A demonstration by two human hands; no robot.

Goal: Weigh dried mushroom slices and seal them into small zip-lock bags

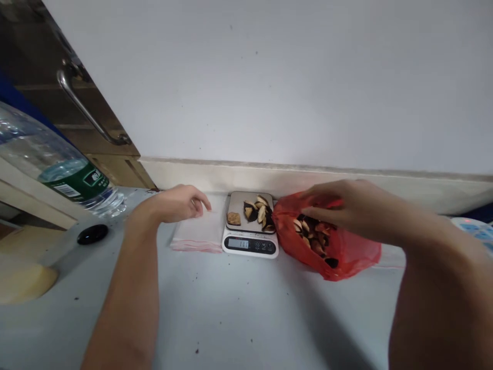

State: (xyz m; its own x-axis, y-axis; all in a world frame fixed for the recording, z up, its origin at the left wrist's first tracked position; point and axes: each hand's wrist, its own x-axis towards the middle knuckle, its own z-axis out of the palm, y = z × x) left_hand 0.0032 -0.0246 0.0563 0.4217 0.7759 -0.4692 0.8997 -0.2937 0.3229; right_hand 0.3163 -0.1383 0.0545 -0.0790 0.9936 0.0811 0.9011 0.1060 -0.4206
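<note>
Right hand (346,210) grip: thumb and fingers parted over red bag (360,252), right of center, nothing visibly held. Left hand (175,204): loosely curled over plastic-bag stack (198,237); can't tell if pinching. Scale (250,246) with dark-edged slices (261,212) sits between. Bottle (73,174), black oval object (92,234) at left; wall (269,92) behind. Both wrists bend inward. Readout illegible, some right fingers hidden, bottle cut off.

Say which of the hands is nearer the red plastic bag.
Right. The right hand is at the open bag; the left hand is beyond the white digital scale, farther left.
</note>
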